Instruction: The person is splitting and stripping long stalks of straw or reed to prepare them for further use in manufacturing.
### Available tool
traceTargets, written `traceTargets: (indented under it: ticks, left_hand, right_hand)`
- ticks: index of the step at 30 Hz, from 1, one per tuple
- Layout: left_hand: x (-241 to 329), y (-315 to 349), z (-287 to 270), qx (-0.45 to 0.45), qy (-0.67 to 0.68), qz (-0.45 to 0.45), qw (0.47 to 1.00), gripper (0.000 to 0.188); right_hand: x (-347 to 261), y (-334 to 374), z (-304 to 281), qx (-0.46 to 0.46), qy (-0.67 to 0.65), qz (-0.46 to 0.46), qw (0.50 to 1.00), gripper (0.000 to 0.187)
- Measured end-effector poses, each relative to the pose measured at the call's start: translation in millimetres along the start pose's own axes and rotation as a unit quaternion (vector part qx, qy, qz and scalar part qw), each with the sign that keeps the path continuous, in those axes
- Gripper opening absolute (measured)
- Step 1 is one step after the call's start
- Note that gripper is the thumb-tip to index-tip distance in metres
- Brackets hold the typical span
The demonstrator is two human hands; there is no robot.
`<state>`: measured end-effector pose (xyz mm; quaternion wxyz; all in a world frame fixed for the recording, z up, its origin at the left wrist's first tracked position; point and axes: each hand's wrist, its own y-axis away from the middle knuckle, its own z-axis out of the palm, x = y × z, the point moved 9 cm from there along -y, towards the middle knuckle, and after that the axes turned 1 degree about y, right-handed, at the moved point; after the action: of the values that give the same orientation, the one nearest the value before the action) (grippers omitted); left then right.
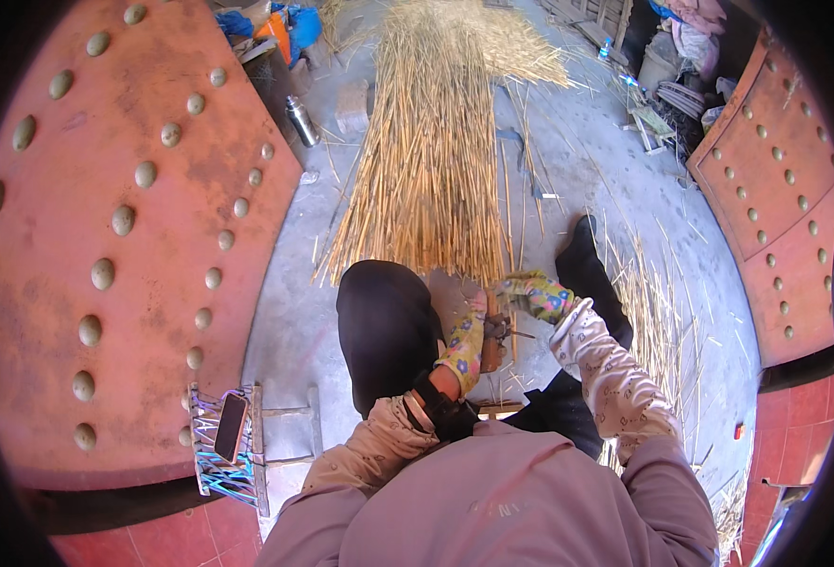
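Note:
A large bundle of yellow-brown reed stalks [426, 180] lies spread on the floor, its cut ends toward me. Just below those ends, between my knees, is a brown wooden block [492, 352] with a thin dark metal piece [521, 334] sticking out to its right. My left hand [464, 348], in a yellow flowered glove, is closed against the block's left side; what its fingers hold is hidden. My right hand [538, 295], in a matching glove, has its fingers drawn together near the top of the block and the stalk ends. Whatever is in them is too small to make out.
Loose stalks [658, 331] lie right of my leg. A steel flask [301, 121] stands left of the bundle. A phone [232, 427] rests on a woven stool [228, 454]. Red studded doors [143, 246] flank both sides. Buckets and cloths [677, 61] are heaped far right.

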<state>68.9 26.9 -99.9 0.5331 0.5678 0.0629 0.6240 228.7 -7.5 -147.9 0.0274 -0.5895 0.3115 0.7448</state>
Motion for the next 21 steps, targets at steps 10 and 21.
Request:
traceTargets:
  ticks: [10, 21]
  left_hand:
    - [-16, 52, 31, -0.136, -0.019, -0.071, 0.988, 0.053]
    - [5, 76, 36, -0.165, -0.023, -0.063, 0.984, 0.053]
  right_hand:
    - [-94, 6, 3, 0.009, -0.108, -0.102, 0.989, 0.027]
    - [-174, 23, -42, 0.183, -0.23, -0.113, 0.949, 0.024]
